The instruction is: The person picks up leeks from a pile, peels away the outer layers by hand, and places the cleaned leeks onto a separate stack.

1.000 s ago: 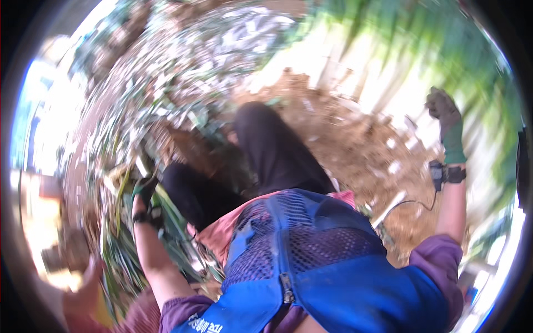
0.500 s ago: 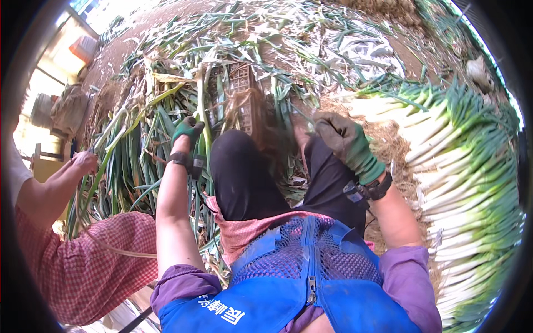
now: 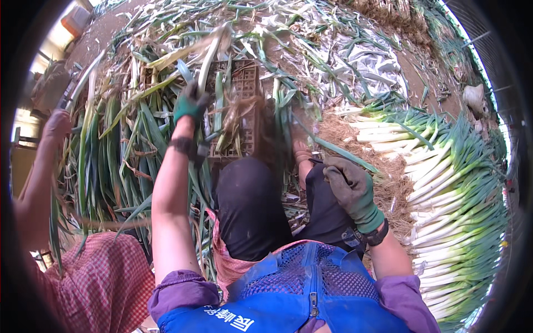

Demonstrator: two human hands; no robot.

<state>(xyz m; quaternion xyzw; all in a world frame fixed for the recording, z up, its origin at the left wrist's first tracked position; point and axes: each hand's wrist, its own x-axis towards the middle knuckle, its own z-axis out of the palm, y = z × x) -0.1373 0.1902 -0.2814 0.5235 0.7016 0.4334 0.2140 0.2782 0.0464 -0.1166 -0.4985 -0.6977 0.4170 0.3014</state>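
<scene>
Leek stalk rises from my left grip, pale end pointing away from me; my gloved fingers are wrapped about it, beside a brown slatted crate. Loose leaves lie in and across the crate, just beyond my bent knee. My right grip is drawn in narrow, fingers curled toward the thumb, over my right thigh; I see nothing in it. To my left, a thick heap of untrimmed leeks spreads out, and a co-worker's bare hand is raised at its edge. To my right, cleaned leeks lie in a long row, white ends toward me, beside brown root fibres.
</scene>
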